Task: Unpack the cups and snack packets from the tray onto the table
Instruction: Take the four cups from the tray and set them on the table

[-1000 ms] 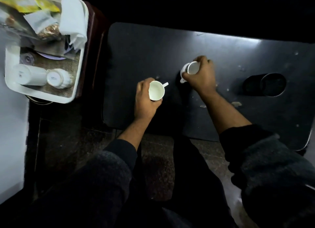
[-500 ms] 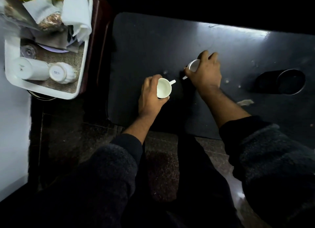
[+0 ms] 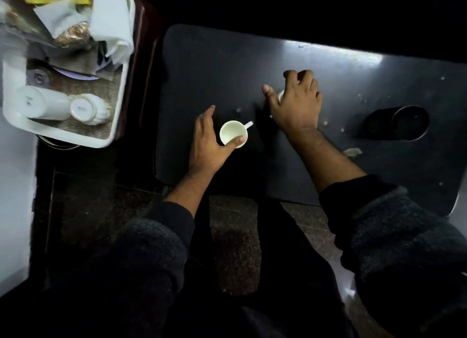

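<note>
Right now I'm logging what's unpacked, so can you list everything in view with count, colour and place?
cup: one, white, upright on the table beside the left hand
second cup: one, white, mostly hidden under the right hand
table: one, black, centre
dark container: one, black, lying on the table's right side
tray: one, white, at left, off the table
cups in tray: two, white, lying on their sides
snack packets and napkins: count unclear, yellow, white, far end of tray
left hand: open, thumb touching the cup
right hand: curled over the second cup
</note>
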